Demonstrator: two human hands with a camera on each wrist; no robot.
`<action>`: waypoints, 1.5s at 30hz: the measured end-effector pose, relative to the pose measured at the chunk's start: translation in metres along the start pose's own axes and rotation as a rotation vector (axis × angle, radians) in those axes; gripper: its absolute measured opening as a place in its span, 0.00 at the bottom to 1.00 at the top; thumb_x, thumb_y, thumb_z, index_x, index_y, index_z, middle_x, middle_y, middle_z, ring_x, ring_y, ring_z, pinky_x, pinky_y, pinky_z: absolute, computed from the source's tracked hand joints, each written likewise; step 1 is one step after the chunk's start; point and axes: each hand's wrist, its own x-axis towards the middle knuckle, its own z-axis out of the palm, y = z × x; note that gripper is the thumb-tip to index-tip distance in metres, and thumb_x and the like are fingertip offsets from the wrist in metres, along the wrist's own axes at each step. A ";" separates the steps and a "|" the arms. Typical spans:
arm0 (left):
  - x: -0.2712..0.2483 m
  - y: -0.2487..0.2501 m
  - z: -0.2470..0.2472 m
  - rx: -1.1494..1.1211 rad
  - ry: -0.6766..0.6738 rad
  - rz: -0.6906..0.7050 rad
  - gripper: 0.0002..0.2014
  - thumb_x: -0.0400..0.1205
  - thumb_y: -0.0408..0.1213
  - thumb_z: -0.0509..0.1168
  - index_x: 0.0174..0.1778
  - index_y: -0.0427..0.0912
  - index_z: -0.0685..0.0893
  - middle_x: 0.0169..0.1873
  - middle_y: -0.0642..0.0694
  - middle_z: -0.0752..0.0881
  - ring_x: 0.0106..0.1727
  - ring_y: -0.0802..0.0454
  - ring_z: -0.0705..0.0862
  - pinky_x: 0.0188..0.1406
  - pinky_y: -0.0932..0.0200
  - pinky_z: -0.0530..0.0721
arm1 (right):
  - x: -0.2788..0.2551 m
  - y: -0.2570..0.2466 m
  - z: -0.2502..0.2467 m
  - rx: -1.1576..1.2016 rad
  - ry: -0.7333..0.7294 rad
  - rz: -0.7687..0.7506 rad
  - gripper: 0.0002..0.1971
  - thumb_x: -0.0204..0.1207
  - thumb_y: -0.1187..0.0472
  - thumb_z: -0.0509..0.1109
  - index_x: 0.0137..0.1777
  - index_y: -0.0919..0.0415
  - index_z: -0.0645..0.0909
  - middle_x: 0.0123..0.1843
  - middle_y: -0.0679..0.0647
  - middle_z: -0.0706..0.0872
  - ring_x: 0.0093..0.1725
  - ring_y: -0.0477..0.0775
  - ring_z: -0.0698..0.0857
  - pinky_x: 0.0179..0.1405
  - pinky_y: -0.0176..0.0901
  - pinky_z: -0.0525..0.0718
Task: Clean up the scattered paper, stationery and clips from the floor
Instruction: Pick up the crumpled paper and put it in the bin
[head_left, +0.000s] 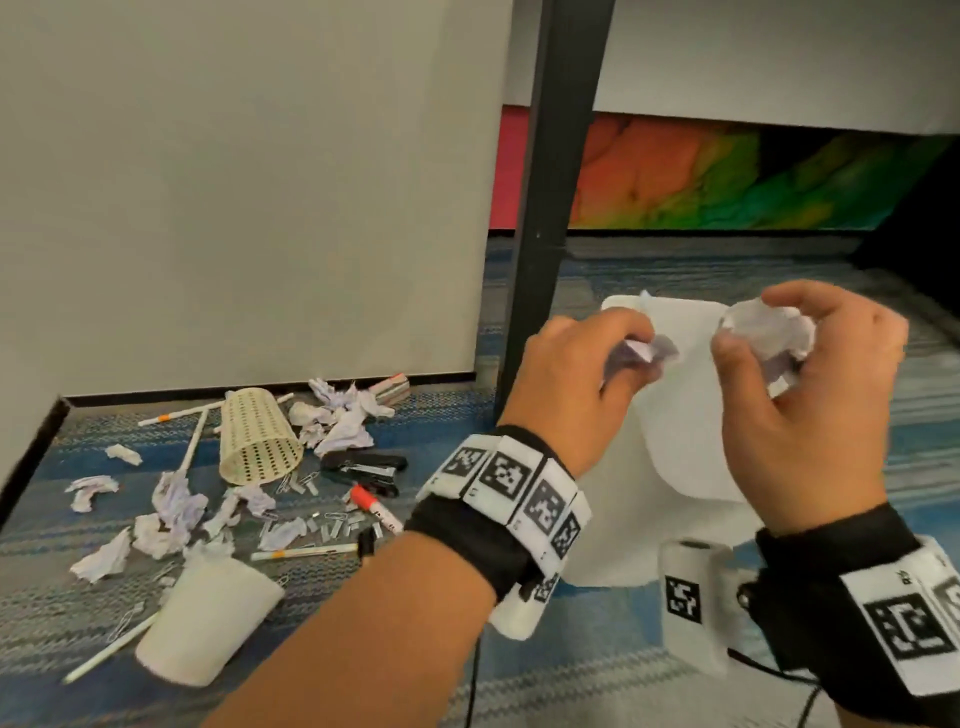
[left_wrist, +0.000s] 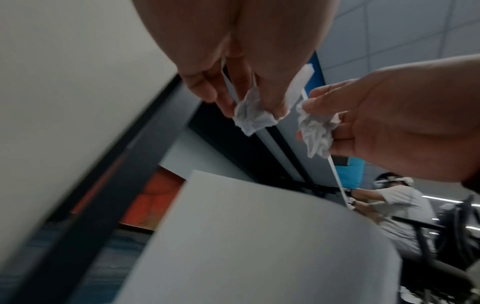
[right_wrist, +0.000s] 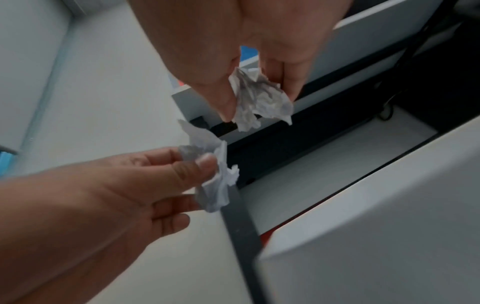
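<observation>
I see two crumpled paper wads (head_left: 647, 349) (head_left: 768, 332) held over white bin (head_left: 675, 431); more paper scraps (head_left: 340, 415), pens (head_left: 304, 553), clips (head_left: 332, 522), stapler (head_left: 363, 467) scattered on carpet.

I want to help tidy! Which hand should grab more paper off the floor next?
Left, probably. Both hands hold a crumpled paper wad over the tall white bin, but the left hand is nearer the scattered crumpled paper scraps; the right hand is farther.

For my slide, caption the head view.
Both hands, left hand and right hand, hold crumpled paper above a white bin.
</observation>
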 end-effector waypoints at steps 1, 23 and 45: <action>0.004 0.003 0.011 -0.005 -0.047 0.028 0.12 0.77 0.39 0.69 0.56 0.46 0.84 0.48 0.49 0.87 0.53 0.52 0.79 0.52 0.60 0.74 | 0.001 0.007 -0.006 -0.031 -0.021 0.030 0.16 0.76 0.64 0.70 0.63 0.65 0.75 0.63 0.70 0.72 0.50 0.31 0.63 0.48 0.08 0.60; -0.166 -0.222 -0.197 0.659 -0.090 -0.731 0.05 0.80 0.42 0.62 0.46 0.54 0.82 0.38 0.53 0.84 0.45 0.48 0.82 0.47 0.52 0.82 | -0.152 -0.083 0.257 0.193 -1.121 -0.162 0.13 0.76 0.64 0.63 0.59 0.56 0.79 0.55 0.54 0.78 0.55 0.56 0.79 0.54 0.43 0.74; -0.229 -0.352 -0.213 0.559 -0.495 -1.023 0.24 0.80 0.33 0.62 0.72 0.55 0.73 0.61 0.45 0.73 0.61 0.45 0.78 0.63 0.54 0.77 | -0.188 -0.126 0.419 -0.238 -1.406 -0.473 0.32 0.75 0.63 0.64 0.78 0.51 0.58 0.66 0.63 0.66 0.60 0.68 0.75 0.60 0.56 0.74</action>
